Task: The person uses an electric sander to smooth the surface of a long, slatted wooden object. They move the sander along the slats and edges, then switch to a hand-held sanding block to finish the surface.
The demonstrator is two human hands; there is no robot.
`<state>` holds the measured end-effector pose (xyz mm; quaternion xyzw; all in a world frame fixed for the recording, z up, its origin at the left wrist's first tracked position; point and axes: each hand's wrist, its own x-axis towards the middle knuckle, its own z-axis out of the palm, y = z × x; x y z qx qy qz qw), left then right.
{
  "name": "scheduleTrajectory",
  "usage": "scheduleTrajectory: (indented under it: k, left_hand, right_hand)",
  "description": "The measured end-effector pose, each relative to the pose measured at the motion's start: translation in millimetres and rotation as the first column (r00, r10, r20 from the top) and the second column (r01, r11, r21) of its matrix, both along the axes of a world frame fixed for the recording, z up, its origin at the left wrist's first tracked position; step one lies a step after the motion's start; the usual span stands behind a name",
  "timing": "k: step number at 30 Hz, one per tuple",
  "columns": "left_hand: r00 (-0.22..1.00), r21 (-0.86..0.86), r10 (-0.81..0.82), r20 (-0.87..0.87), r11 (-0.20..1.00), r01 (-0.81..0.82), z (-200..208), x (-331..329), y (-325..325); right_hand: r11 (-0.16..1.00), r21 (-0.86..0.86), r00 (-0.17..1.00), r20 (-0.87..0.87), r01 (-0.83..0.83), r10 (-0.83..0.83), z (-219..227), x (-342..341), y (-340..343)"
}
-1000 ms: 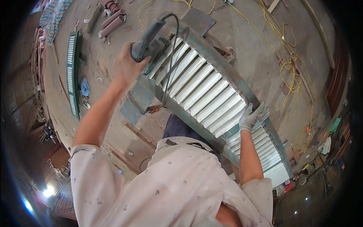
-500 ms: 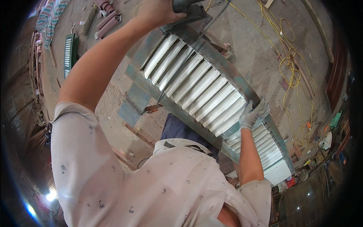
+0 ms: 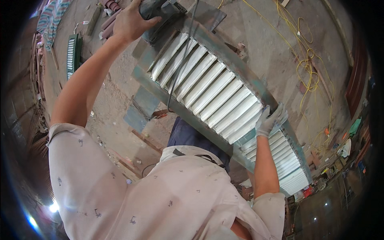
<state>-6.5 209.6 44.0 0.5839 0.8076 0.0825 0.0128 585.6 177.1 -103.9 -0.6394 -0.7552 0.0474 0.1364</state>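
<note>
A long louvred shutter (image 3: 214, 90), with a worn green-grey frame and pale slats, lies slanting from upper left to lower right in front of me. At its far upper-left end my left hand (image 3: 134, 23), bare, is wrapped round a bulky dark corded power tool (image 3: 165, 25) resting over the frame's end; its exact kind is hard to make out. A dark cord (image 3: 182, 66) runs across the slats. My right hand (image 3: 270, 120), in a pale glove, grips the far edge of the frame by the middle rail. Its fingertips are partly hidden.
Yellow cable (image 3: 310, 76) lies tangled on the floor to the right. A smaller green louvred panel (image 3: 73, 56) and reddish rolls (image 3: 110, 24) are at the far left. A grey sheet (image 3: 142, 110) lies on the floor left of the shutter. Mixed clutter lines the right side.
My left hand and the power tool have moved left across the shutter's end, and the cord has shifted with them. My right hand keeps its place on the frame.
</note>
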Motion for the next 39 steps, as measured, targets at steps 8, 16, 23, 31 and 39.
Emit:
scheduleTrajectory:
  k: [8,16,23,31,39]
  left_hand:
    - [0.993,-0.002,-0.112,0.037,0.994,0.112,-3,53,25]
    - [0.992,-0.127,0.018,0.129,0.992,-0.002,32,104,84]
    - [0.971,0.088,-0.202,0.130,0.977,0.192,8,72,79]
    - [0.990,-0.044,0.141,0.020,0.989,-0.140,7,43,35]
    - [0.966,-0.006,0.234,0.114,0.972,-0.235,3,26,-83]
  right_hand:
    - [0.999,0.031,1.000,0.005,-0.015,0.015,-9,5,2]
    - [1.000,-0.026,1.000,0.026,-0.007,0.008,-7,5,1]
    - [0.999,-0.031,1.000,0.011,-0.013,0.013,-7,5,1]
    - [0.999,-0.030,0.999,0.030,-0.021,0.022,1,3,0]
    - [0.999,0.004,0.999,0.003,-0.046,0.046,-6,7,2]
